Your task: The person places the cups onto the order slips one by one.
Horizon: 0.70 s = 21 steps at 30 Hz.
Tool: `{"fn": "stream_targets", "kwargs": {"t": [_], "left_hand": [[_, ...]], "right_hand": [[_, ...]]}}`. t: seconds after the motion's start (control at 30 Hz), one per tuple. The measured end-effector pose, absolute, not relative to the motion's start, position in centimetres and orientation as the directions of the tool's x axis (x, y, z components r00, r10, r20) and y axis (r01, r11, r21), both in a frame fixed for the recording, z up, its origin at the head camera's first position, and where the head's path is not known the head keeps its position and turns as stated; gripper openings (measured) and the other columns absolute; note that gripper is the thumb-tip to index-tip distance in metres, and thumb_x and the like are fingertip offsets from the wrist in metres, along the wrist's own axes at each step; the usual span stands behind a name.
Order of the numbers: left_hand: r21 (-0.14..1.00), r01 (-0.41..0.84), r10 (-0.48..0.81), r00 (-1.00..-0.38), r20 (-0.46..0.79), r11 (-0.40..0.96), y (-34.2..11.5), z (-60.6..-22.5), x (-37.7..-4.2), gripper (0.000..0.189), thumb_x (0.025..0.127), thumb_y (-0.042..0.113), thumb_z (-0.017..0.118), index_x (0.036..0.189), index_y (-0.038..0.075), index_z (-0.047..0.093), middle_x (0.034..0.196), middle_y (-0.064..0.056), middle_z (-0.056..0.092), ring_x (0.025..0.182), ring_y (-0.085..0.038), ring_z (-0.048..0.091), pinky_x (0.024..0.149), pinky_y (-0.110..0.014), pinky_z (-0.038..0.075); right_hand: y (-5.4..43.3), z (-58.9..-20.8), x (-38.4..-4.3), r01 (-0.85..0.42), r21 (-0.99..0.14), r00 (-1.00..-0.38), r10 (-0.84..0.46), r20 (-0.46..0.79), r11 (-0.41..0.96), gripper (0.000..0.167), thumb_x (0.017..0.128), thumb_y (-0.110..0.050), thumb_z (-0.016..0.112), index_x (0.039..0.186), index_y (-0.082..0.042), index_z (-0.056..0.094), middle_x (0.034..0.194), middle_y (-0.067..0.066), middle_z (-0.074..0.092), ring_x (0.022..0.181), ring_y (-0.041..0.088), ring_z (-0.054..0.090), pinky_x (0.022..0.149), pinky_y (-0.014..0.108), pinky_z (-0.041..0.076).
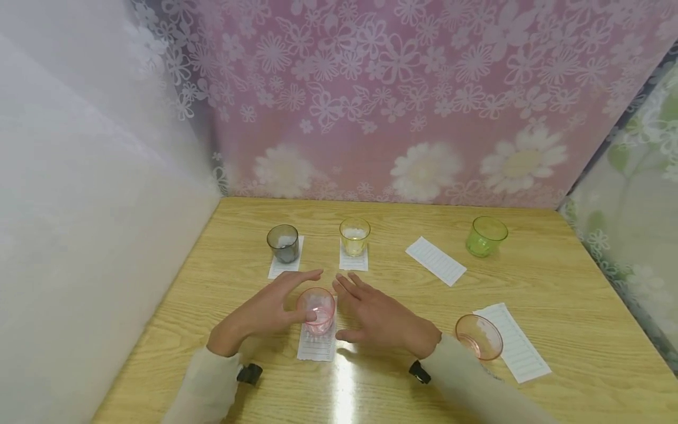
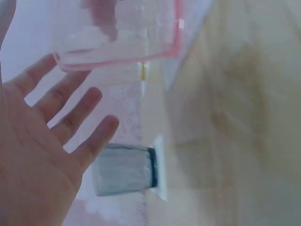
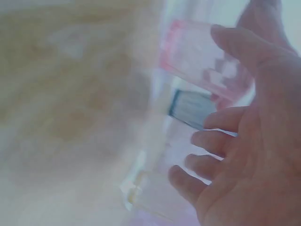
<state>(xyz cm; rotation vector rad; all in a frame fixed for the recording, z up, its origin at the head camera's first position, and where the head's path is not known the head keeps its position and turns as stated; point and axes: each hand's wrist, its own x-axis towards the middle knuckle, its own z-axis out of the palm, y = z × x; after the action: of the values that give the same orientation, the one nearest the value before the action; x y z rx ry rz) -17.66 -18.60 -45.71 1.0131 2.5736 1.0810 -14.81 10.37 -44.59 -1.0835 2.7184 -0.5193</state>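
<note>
A clear pink cup (image 1: pixel 322 327) stands upright on a white paper slip (image 1: pixel 316 352) near the middle of the table. Around its left side reaches my left hand (image 1: pixel 265 309), with the thumb across the near side and fingers extended behind. In the left wrist view those fingers look spread beside the cup; whether they touch it I cannot tell. My right hand (image 1: pixel 378 318) hovers just right of the cup, fingers extended, holding nothing. Beyond the left hand, a grey cup (image 1: pixel 286 252) sits on its own slip.
Behind stands a yellow cup (image 1: pixel 354 242) on a slip. A bare slip (image 1: pixel 436 261) lies left of a green cup (image 1: pixel 483 242) at the back right. Near my right forearm, an orange cup (image 1: pixel 478 341) is beside another slip (image 1: pixel 519 348). Walls border the table.
</note>
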Motion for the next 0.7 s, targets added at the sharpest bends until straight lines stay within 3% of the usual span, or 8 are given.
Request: {"fn": "stream_targets", "kwargs": {"t": [0.2,0.37,0.7], "left_hand": [[0.682,0.499,0.621,-0.779,0.083,0.535,-17.0,-44.5,-18.3,0.059,0.112,0.047,0.060,0.166,0.028,0.046,0.167,0.005,0.049,0.158,-0.024,0.042,0.127,-0.058,0.037],[0.646,0.532,0.646,-0.759,0.077,0.548,-15.1,-42.7,-18.7,0.060,0.112,0.055,0.056,0.166,0.029,0.048,0.166,0.007,0.050,0.159,-0.022,0.041,0.129,-0.057,0.036],[0.539,0.599,0.700,-0.714,0.025,0.592,-10.5,-39.5,-18.8,0.064,0.111,0.059,0.055,0.165,0.026,0.049,0.166,0.003,0.052,0.160,-0.023,0.039,0.130,-0.053,0.035]], "right_hand": [[12.2,-41.5,-14.6,-0.567,-0.430,-0.769,-0.639,-0.029,0.702,0.094,0.105,-0.042,0.074,0.175,-0.007,0.021,0.180,0.017,0.026,0.167,0.048,0.019,0.122,0.067,0.042],[14.1,-39.5,-14.7,-0.576,-0.366,-0.789,-0.614,0.014,0.732,0.092,0.106,-0.045,0.071,0.176,-0.013,0.021,0.179,0.014,0.029,0.167,0.045,0.021,0.117,0.066,0.047],[18.6,-37.1,-15.2,-0.590,-0.287,-0.799,-0.596,0.076,0.755,0.078,0.109,-0.042,0.068,0.171,-0.009,0.035,0.174,0.016,0.041,0.159,0.047,0.040,0.120,0.067,0.044]]}}
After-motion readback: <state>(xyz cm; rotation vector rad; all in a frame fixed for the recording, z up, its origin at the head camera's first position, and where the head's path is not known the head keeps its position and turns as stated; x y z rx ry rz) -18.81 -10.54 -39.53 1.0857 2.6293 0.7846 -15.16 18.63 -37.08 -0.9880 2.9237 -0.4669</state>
